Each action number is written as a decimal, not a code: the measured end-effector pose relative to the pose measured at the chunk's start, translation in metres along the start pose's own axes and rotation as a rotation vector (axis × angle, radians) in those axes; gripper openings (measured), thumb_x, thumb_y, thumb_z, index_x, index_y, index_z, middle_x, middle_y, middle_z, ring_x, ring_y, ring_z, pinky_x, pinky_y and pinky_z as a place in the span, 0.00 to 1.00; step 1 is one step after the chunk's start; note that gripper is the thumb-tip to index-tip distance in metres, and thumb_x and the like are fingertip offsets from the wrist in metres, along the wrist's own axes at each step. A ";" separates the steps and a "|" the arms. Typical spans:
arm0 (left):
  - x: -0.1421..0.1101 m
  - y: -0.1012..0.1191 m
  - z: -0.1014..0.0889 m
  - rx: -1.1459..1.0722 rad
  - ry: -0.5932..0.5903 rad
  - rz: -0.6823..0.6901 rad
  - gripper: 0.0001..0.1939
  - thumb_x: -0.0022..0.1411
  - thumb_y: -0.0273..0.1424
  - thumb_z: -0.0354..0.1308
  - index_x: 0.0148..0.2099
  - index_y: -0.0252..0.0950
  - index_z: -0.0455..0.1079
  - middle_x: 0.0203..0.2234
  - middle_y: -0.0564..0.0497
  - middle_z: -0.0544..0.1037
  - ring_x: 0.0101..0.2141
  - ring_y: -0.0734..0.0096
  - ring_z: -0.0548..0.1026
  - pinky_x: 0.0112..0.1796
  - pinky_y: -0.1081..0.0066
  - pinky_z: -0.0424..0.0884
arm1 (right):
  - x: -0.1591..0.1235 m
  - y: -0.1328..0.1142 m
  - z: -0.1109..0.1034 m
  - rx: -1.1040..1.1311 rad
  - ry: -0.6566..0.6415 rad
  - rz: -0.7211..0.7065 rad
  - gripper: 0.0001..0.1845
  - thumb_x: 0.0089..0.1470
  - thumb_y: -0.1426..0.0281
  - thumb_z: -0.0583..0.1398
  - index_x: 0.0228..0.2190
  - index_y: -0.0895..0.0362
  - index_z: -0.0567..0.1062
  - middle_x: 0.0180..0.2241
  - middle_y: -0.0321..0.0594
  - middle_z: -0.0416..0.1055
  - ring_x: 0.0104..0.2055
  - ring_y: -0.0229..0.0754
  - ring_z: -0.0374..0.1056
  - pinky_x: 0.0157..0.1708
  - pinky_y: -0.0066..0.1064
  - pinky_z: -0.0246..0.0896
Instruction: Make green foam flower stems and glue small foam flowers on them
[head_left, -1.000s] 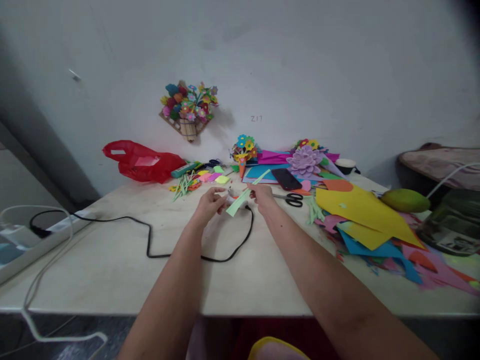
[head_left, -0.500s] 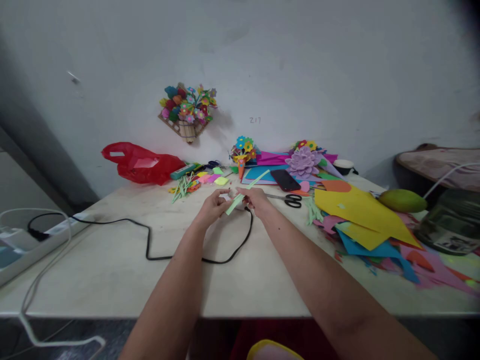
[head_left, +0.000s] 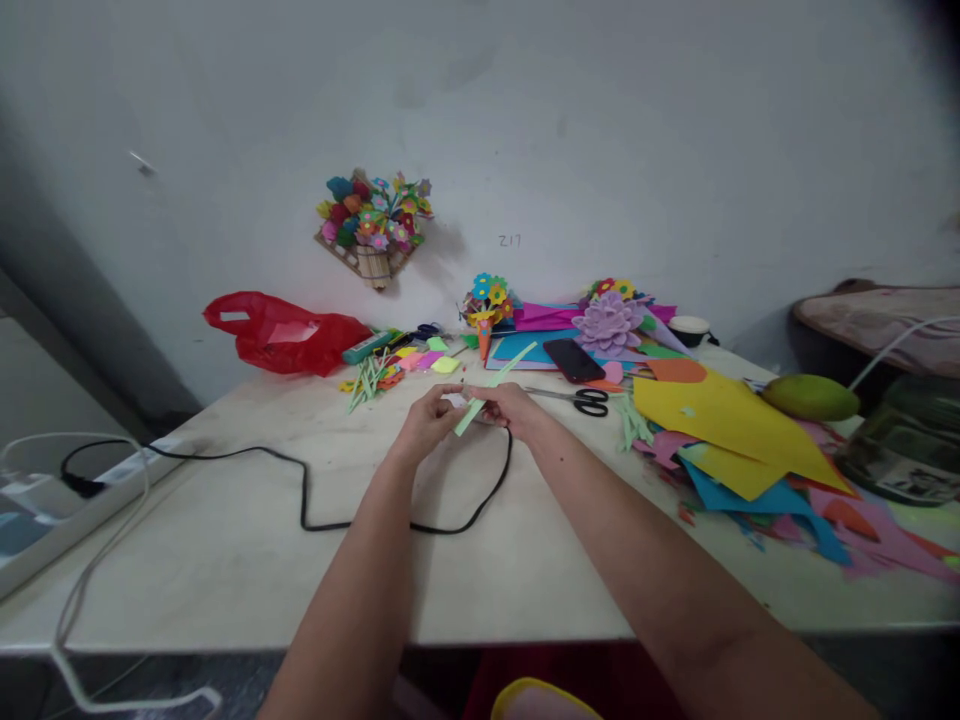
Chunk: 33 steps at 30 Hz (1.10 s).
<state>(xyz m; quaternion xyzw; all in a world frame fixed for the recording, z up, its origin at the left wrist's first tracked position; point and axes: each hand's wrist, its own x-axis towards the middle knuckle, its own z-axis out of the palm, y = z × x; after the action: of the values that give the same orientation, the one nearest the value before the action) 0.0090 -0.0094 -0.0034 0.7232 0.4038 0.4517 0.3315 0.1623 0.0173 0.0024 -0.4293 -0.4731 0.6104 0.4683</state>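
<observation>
Above the middle of the table, my two hands meet at the fingertips. A light green foam or paper strip (head_left: pixel 469 416) slants between them, its far end reaching past my right hand (head_left: pixel 506 402). The fingers of that hand are closed around the strip. My left hand (head_left: pixel 429 420) is closed too, its thumb and fingers bent against a small whitish piece that my fingers mostly cover. A black cord (head_left: pixel 491 500) loops over the table and ends beneath my right hand, where what it joins is hidden. Black-handled scissors (head_left: pixel 591 402) lie just right of that hand.
Left stand a power strip (head_left: pixel 124 478) and a red plastic bag (head_left: pixel 289 335). Green strips (head_left: pixel 367 380), petal shapes (head_left: pixel 444 365) and a phone (head_left: pixel 571 360) lie behind my hands. Coloured sheets (head_left: pixel 720 415), a mango-like fruit (head_left: pixel 810 397) and a glass jar (head_left: pixel 904 440) are right.
My hands have drawn slightly closer together around the green strip, and the right fingers have shifted over it. The whole view has moved a little; the things on the table stay put.
</observation>
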 end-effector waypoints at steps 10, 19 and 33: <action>-0.001 -0.002 -0.003 0.036 -0.039 -0.007 0.21 0.51 0.39 0.56 0.45 0.33 0.64 0.13 0.62 0.58 0.14 0.83 0.56 0.18 0.78 0.51 | -0.005 -0.012 -0.022 0.116 -0.049 0.115 0.24 0.45 0.52 0.55 0.24 0.62 0.72 0.17 0.39 0.66 0.14 0.30 0.55 0.09 0.21 0.31; -0.002 0.006 -0.007 -0.177 -0.156 -0.204 0.18 0.48 0.40 0.55 0.38 0.32 0.68 0.17 0.55 0.65 0.17 0.78 0.63 0.17 0.76 0.57 | -0.003 -0.009 -0.029 0.080 0.103 -0.014 0.05 0.42 0.73 0.59 0.22 0.64 0.72 0.15 0.35 0.64 0.13 0.27 0.53 0.09 0.20 0.30; -0.003 0.009 0.003 -0.130 -0.119 -0.229 0.18 0.47 0.43 0.58 0.22 0.31 0.65 0.12 0.58 0.58 0.15 0.83 0.54 0.18 0.76 0.47 | -0.009 -0.008 -0.017 0.038 -0.129 0.014 0.06 0.41 0.72 0.61 0.22 0.64 0.73 0.17 0.38 0.67 0.15 0.27 0.54 0.09 0.20 0.31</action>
<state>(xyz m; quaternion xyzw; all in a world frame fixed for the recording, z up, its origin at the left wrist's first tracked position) 0.0136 -0.0161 0.0016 0.6749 0.4331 0.3925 0.4504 0.1814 0.0127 0.0075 -0.3833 -0.4876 0.6489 0.4407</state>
